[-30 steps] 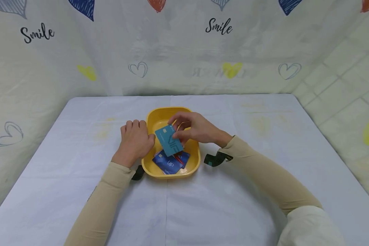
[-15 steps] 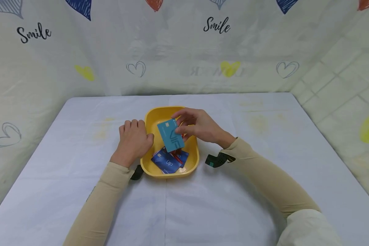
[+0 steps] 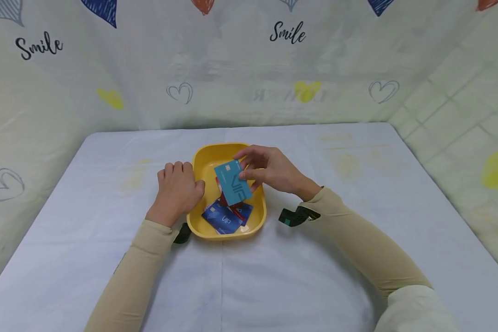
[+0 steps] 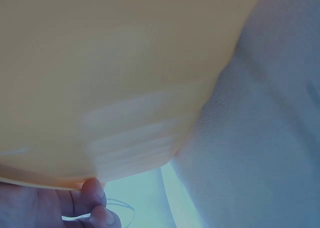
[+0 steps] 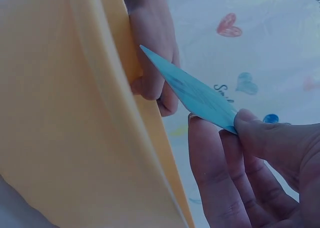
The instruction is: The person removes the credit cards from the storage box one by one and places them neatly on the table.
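My right hand (image 3: 270, 168) pinches a teal VIP card (image 3: 234, 184) between thumb and fingers, over the yellow basin (image 3: 206, 161). In the right wrist view the card (image 5: 192, 93) shows nearly edge-on, its corner tilted up. My left hand (image 3: 176, 191) grips the basin's left rim, with the thumb over the inner side. The left wrist view shows its fingertips (image 4: 95, 203) at the basin wall (image 4: 100, 63). Inside the basin lie a blue VIP card (image 3: 221, 219), another blue card (image 3: 246, 211) and something flat and red (image 3: 236, 212), partly hidden by the teal card.
The basin stands on a table with a white cloth (image 3: 299, 276). Behind it hangs a pale sheet (image 3: 224, 55) printed with hearts and "Smile". A dark wrist camera (image 3: 292, 217) sits under the right wrist, close to the basin's right side.
The teal card has risen a little and turned slightly more upright in my right hand, uncovering more of the red thing. My left hand keeps its hold on the rim.
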A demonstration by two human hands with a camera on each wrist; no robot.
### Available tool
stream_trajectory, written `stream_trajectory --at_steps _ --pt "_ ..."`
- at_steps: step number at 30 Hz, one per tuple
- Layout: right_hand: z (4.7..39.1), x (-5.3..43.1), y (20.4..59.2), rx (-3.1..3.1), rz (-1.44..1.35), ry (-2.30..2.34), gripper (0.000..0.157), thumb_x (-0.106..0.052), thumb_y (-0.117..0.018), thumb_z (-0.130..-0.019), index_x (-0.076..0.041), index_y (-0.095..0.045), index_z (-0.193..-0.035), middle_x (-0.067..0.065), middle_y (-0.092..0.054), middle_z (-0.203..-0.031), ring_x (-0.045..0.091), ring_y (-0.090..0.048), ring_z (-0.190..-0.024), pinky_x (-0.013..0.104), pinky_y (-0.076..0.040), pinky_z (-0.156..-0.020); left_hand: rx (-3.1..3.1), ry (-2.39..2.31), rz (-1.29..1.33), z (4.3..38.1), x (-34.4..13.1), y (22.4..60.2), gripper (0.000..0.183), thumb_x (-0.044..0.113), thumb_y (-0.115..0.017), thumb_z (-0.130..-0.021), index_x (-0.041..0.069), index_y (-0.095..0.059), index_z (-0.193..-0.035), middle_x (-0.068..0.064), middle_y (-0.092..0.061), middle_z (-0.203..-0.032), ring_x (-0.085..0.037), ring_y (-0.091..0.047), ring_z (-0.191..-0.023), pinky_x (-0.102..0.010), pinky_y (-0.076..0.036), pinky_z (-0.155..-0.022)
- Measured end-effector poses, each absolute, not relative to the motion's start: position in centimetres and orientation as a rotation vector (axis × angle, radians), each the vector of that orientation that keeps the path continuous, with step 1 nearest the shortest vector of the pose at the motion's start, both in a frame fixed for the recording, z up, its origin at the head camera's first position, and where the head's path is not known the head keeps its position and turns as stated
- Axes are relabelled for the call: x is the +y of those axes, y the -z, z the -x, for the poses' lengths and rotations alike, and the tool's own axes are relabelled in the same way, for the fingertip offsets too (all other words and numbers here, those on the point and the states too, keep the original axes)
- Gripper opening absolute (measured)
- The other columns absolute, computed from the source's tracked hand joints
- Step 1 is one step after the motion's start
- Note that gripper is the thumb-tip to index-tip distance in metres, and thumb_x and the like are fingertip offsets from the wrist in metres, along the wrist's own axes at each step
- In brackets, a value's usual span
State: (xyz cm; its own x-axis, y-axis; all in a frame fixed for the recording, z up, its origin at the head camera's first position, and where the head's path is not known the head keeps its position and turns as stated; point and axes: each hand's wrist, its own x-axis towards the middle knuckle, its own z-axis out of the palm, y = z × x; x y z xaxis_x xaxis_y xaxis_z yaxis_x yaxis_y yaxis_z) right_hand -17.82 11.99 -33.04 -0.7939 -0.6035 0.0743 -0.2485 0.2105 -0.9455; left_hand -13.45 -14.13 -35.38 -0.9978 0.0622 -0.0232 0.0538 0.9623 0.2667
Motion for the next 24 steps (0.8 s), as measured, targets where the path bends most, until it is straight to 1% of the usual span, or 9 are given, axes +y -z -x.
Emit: stream_trajectory --at_steps 6,9,15,24 --pt "17.6 12.3 32.8 2.204 0.755 1.618 0.039 -0.012 -0.076 -0.093 -0.012 -0.064 -0.129 0.011 -0.064 -0.106 0.038 -0.069 -0.092 0.044 -0.063 -0.066 3.091 -0.419 -0.093 13.5 -14.2 35.4 0.041 0.030 -0.041 -0.097 -0.007 -0.049 -0.113 -0.021 -0.046 -0.102 -0.039 -0.035 -0.108 -0.055 -0.028 -0.098" --pt "17.5 12.4 32.7 2.220 0.735 1.622 0.039 -0.012 -0.076 -0.093 -0.013 -0.064 -0.130 0.011 -0.063 -0.106 0.035 -0.069 -0.093 0.043 -0.064 -0.066 3.097 -0.412 -0.095 13.4 -14.2 35.4 0.041 0.030 -0.041 -0.097 -0.007 -0.049 -0.114 -0.021 -0.046 -0.102 -0.040 -0.035 -0.108 -0.055 -0.029 -0.097" --pt "17.5 12.9 32.7 2.240 0.714 1.638 0.039 -0.013 -0.075 -0.093 -0.014 -0.064 -0.131 0.010 -0.063 -0.106 0.025 -0.070 -0.089 0.042 -0.064 -0.068 3.084 -0.397 -0.084 13.4 -14.1 35.4 0.044 0.030 -0.041 -0.097 -0.008 -0.048 -0.118 -0.021 -0.046 -0.105 -0.040 -0.035 -0.110 -0.056 -0.029 -0.099" --pt "17.5 13.7 32.8 2.211 0.699 1.686 0.040 -0.013 -0.075 -0.093 -0.013 -0.063 -0.132 0.010 -0.063 -0.106 0.023 -0.071 -0.087 0.043 -0.064 -0.068 3.077 -0.391 -0.075 13.4 -14.0 35.5 0.046 0.030 -0.043 -0.096 -0.008 -0.047 -0.121 -0.022 -0.047 -0.107 -0.040 -0.035 -0.113 -0.056 -0.029 -0.101"
